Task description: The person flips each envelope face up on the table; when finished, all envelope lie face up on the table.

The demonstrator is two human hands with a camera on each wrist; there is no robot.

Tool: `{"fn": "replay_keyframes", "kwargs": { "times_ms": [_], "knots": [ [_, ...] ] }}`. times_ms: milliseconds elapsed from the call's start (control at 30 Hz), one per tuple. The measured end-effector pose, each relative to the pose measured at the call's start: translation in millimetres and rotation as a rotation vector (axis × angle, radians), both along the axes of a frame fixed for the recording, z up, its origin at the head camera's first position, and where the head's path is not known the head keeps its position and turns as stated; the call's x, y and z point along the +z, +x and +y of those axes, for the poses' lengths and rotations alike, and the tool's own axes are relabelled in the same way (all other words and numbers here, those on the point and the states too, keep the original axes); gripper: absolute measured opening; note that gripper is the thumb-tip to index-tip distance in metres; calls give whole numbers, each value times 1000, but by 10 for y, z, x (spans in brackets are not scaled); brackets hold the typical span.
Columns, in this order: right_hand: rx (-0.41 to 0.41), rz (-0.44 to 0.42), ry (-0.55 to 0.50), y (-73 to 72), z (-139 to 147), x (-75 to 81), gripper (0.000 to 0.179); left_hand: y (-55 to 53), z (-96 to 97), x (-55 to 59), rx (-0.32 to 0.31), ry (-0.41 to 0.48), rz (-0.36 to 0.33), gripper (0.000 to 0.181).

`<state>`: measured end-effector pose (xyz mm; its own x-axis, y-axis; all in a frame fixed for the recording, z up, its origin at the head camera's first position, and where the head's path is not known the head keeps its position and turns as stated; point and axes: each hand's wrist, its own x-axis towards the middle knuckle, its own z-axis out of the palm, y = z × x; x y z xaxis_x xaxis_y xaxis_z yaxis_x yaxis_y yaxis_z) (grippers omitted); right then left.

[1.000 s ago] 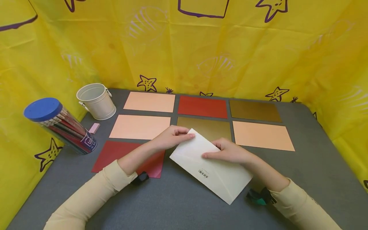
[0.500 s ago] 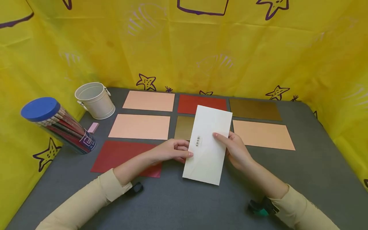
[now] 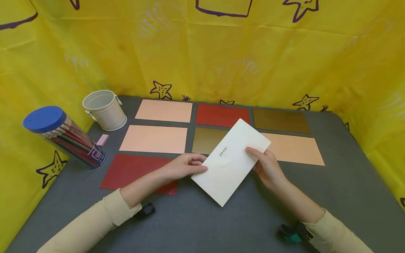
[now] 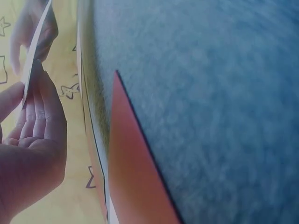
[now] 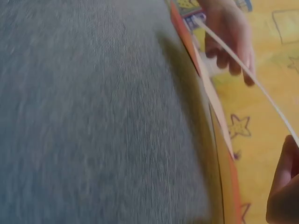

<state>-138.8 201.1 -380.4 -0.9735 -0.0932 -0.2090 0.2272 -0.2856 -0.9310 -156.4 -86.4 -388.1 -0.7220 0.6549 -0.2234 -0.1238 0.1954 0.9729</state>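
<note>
A white envelope (image 3: 232, 168) with a small printed barcode is held over the table, its upper end leaning right. My left hand (image 3: 185, 166) pinches its lower left edge, thumb on the near face and fingers behind. On the opposite long edge my right hand (image 3: 268, 168) grips with the thumb on top, the other fingers mostly hidden. Both wrist views show the envelope nearly edge-on, as a thin white strip (image 5: 271, 100) between the hands. Beneath and behind it lie a gold sheet (image 3: 202, 140) and a peach sheet (image 3: 295, 149), each partly covered.
A maroon sheet (image 3: 126, 170) lies under my left forearm. Peach (image 3: 164, 110), red (image 3: 218, 116) and brown (image 3: 281, 120) sheets line the back. At left stand a white bucket (image 3: 105, 112), a blue-lidded pencil tub (image 3: 68, 138) and a pink eraser (image 3: 102, 140). A yellow cloth (image 3: 202, 52) surrounds the table.
The envelope has turned clockwise, from leaning left through nearly upright to leaning right. My left hand has shifted from its upper corner down to the lower left edge.
</note>
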Motion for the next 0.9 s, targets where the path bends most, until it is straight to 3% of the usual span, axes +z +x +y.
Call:
{"fn": "replay_keyframes", "kwargs": {
  "times_ms": [133, 267, 400, 667, 900],
  "knots": [
    [-3, 10, -13, -34, 133, 8, 17, -11, -65, 30, 25, -32, 40, 37],
    [13, 8, 44, -57, 256, 28, 13, -27, -119, 43, 25, -33, 66, 39],
    [47, -7, 179, -67, 348, 36, 12, -47, -154, 53, -10, -30, 68, 41],
    [163, 81, 502, -105, 432, -45, 47, -86, -184, 67, -72, -58, 105, 38],
    [309, 163, 741, -72, 503, -116, 45, -128, -252, 96, 12, -241, 242, 32]
  ]
}}
